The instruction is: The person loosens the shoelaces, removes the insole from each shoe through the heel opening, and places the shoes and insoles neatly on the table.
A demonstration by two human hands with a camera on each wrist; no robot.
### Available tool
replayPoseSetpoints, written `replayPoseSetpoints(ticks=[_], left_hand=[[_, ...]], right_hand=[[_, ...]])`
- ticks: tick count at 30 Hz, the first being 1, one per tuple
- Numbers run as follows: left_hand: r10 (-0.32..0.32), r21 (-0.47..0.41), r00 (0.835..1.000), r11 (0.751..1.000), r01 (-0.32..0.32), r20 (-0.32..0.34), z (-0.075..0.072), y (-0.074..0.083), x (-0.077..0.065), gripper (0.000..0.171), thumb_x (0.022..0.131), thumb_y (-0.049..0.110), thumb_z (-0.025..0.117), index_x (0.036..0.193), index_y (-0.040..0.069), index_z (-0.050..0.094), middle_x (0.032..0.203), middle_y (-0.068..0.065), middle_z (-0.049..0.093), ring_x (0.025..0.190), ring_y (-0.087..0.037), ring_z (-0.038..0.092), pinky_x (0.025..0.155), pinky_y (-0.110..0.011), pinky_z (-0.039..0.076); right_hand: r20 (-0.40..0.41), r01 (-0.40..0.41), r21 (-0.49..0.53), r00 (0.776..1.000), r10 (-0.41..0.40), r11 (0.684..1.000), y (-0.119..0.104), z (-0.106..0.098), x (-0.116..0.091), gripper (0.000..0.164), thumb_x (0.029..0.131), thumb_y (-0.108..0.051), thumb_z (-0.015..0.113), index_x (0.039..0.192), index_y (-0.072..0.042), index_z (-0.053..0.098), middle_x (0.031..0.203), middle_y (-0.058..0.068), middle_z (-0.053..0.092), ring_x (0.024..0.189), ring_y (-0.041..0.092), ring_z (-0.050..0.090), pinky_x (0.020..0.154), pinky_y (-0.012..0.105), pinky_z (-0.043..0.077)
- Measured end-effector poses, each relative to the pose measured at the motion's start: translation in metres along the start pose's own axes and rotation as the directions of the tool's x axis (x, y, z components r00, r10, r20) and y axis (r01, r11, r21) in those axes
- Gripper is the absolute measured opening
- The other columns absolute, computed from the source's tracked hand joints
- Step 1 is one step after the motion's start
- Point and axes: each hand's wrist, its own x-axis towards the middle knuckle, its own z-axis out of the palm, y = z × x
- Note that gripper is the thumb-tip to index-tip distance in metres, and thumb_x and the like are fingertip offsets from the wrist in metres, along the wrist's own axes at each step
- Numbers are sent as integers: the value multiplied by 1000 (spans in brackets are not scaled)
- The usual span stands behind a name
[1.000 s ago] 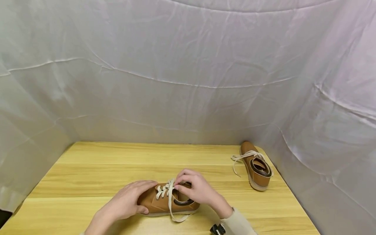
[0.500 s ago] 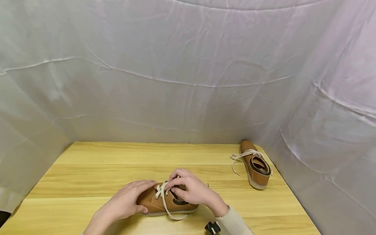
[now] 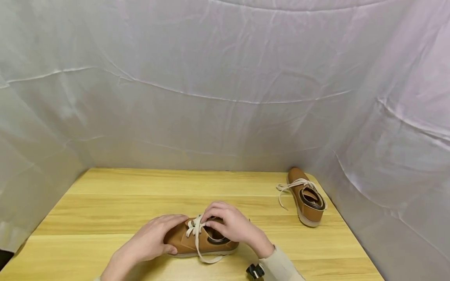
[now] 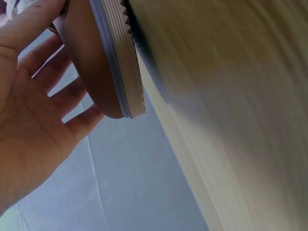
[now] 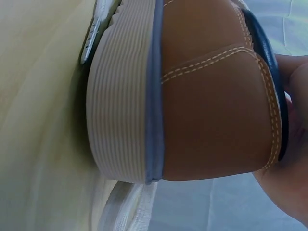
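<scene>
A brown lace-up shoe (image 3: pixel 191 242) lies on the wooden table (image 3: pixel 105 203), toe pointing left. My left hand (image 3: pixel 154 237) holds its toe, thumb on the near side by the sole and fingers over the top. The left wrist view shows the toe (image 4: pixel 96 62) between the thumb and spread fingers of that hand (image 4: pixel 33 125). My right hand (image 3: pixel 230 225) sits over the shoe's opening, with curled fingers pinching the cream lace (image 3: pixel 197 230) at the top eyelets. The right wrist view shows the heel (image 5: pixel 211 106), the ribbed sole and a loose lace end (image 5: pixel 130 207).
A second brown shoe (image 3: pixel 306 198) with untied cream laces stands at the back right of the table, close to the white cloth backdrop (image 3: pixel 225 97) that walls in three sides. A small black wrist camera (image 3: pixel 254 270) shows by my right sleeve.
My right hand has slid a little left and down along the laces, drawing the lace with it. The left hand and the shoe have stayed in place.
</scene>
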Motion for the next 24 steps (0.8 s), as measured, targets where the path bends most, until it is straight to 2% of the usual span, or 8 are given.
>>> replayPoseSetpoints(ticks=[5,15,19,24], left_hand=[[2,0,1000,1000,-2,5,1,1,0,88,70,25,95,148,9,57,145,-7,62,132,-33,58,110,-59,46],[5,2,1000,1000,-5,4,-2,0,1,90,69,24,96,148,9,56,145,-8,62,132,-35,58,110,-62,45],[-2,-6,1000,1000,2,10,-3,0,1,89,70,24,95,149,10,56,145,-8,62,132,-34,58,110,-62,45],[2,-4,1000,1000,-2,3,-2,-1,0,90,69,23,96,148,9,56,144,-9,62,131,-36,59,109,-63,45]], right_hand=[[-26,4,-11,1000,-4,1000,1,1,-1,6,98,-14,72,103,-17,73,110,-8,72,108,6,66,99,26,55],[-75,-87,46,993,90,995,-1,4,1,4,101,-15,68,101,-18,71,106,-7,72,103,7,67,95,35,58],[-80,-151,80,984,157,985,0,6,1,4,103,-15,65,102,-17,68,107,-7,70,102,7,65,93,39,58],[-87,-237,179,963,256,955,1,8,2,5,104,-13,63,103,-12,67,104,-3,68,93,9,61,84,32,56]])
